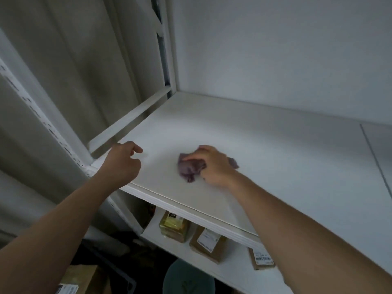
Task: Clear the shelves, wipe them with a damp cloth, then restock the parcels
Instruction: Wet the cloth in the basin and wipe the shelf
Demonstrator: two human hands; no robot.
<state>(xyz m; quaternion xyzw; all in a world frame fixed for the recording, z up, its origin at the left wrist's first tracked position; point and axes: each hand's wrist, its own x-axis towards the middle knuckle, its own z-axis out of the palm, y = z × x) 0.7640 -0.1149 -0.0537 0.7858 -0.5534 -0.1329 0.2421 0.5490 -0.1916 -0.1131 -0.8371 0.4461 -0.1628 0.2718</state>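
the right hand lies over a bunched purple cloth, fingers curled around it and pressing it onto the upper shelf, near the front edge and left of the middle. the left hand holds nothing; its fingers are loosely bent, the forefinger stretched forward, and it hovers at the shelf's front left corner beside the white upright. the two hands are apart.

this shelf carries no parcels, so the wiping looks to be the step in hand. to do it well, i would flatten the cloth out from its wad so more of it meets the board, press evenly, and work in overlapping strokes from the back wall toward the front lip, reaching the left corner and the seam at the right. the free hand could steady the frame.

below, the lower shelf holds brown parcels with white labels and a yellowish box, so that level appears not yet cleared.
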